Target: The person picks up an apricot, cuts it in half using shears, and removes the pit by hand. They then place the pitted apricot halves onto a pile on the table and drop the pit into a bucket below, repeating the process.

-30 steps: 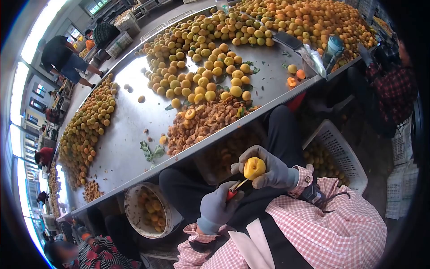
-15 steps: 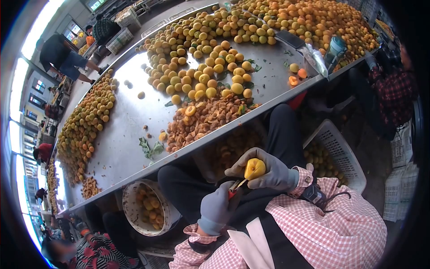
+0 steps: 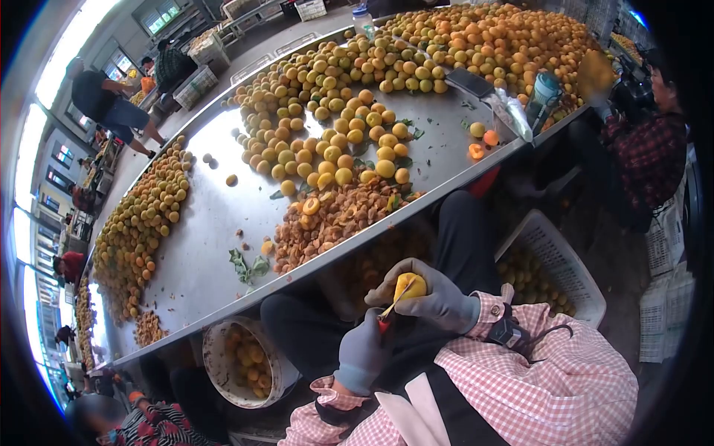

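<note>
Both my hands wear grey gloves and meet above my lap. My right hand [image 3: 445, 303] grips a yellow apricot [image 3: 413, 287] between thumb and fingers. In my left hand [image 3: 361, 349] is a small red-handled knife [image 3: 384, 320], its thin metal blade up against the apricot's face. The left fingers wrap round the handle and hide most of it. Just beyond, on the metal table [image 3: 216, 260], a heap of brown apricot pits [image 3: 320, 227] lies near the edge, with whole apricots [image 3: 338, 141] piled behind it.
A white bucket [image 3: 216, 349] holding apricots stands left of my knees; a white crate [image 3: 576, 275] with more fruit is at the right. A phone [image 3: 470, 82] and a blue-lidded bottle [image 3: 545, 91] rest on the table. Co-workers sit at right [image 3: 647, 149] and lower left [image 3: 156, 424].
The knife's blade has moved up from the apricot's lower side to across its face. Both hands stay close together, and the whole view has shifted slightly.
</note>
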Demonstrator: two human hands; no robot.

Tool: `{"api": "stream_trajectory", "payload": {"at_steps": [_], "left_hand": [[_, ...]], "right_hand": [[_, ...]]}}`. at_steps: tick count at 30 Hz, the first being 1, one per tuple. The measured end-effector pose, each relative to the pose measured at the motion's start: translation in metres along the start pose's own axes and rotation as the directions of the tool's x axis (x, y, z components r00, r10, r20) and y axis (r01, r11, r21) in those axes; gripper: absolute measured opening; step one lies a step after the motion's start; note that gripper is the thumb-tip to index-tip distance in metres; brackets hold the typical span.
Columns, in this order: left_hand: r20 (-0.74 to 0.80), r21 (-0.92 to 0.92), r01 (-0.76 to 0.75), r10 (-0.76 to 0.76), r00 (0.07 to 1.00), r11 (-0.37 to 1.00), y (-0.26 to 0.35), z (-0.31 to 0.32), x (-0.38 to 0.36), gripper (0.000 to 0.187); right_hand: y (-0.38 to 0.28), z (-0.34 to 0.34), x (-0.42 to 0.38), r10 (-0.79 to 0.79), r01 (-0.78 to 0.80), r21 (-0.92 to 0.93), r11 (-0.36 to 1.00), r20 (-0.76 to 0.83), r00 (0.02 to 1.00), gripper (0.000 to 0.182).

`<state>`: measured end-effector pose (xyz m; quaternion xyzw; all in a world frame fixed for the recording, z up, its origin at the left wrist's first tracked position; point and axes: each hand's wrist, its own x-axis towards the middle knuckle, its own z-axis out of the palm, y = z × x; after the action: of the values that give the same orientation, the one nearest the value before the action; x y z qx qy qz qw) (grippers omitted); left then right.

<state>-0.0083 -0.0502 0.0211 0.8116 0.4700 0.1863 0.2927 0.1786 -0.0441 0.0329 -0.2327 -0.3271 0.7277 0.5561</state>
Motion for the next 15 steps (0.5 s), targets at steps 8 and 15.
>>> {"api": "stream_trajectory", "payload": {"at_steps": [8,15], "left_hand": [[0.036,0.003,-0.006,0.006,0.999,1.000,-0.017,0.014,0.012,0.053],[-0.028,-0.532,0.049,-0.076,0.997,0.846,0.012,0.006,0.022,0.031]], "right_hand": [[0.003,-0.010,0.004,-0.029,0.032,-0.282,0.959,0.012,0.999,0.040],[0.003,0.011,0.010,0.000,0.017,0.158,0.987,-0.109,0.994,0.039]]}}
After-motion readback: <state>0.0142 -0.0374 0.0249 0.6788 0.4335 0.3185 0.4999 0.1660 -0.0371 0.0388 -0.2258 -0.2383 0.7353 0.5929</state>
